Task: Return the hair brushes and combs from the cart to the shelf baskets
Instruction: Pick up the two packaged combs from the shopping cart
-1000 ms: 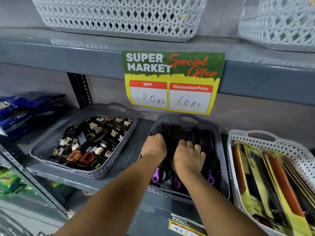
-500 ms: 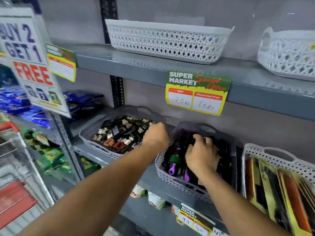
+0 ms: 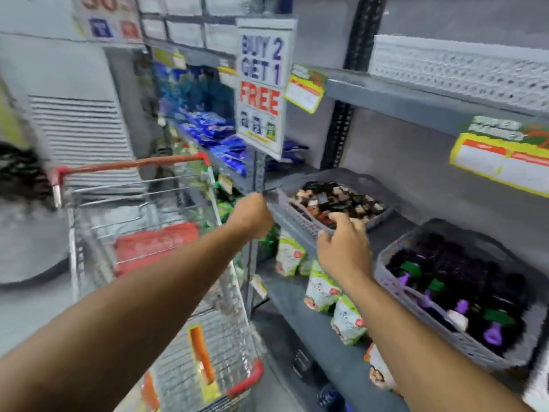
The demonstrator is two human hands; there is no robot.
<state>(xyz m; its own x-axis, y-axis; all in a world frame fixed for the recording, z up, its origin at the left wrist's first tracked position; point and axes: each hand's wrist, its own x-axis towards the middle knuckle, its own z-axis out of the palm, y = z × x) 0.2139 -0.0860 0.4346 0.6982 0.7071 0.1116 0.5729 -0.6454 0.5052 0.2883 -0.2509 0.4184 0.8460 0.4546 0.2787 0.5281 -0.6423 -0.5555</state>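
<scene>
A grey basket (image 3: 395,281) on the middle shelf at the right holds several black round brushes (image 3: 463,275) with purple and green handles. At the left stands a wire cart (image 3: 133,165) with a red handle; an orange comb on a yellow card (image 3: 202,358) lies inside it. My left hand (image 3: 252,217) is curled shut in the air between the cart and the shelf post, with nothing visible in it. My right hand (image 3: 344,251) hovers with fingers apart over the near rim of a grey basket of hair clips (image 3: 297,218), holding nothing. The view is blurred.
A "Buy 2 Get 1 Free" sign (image 3: 261,84) hangs off the shelf post (image 3: 258,173) just behind my left hand. Green-and-white snack packs (image 3: 323,289) fill the lower shelf. A white basket (image 3: 460,69) sits on the top shelf; blue packets (image 3: 214,129) lie further left.
My head has swung left, bringing the cart into view. Both hands have come out of the brush basket and moved left, the right one now over the clip basket's rim.
</scene>
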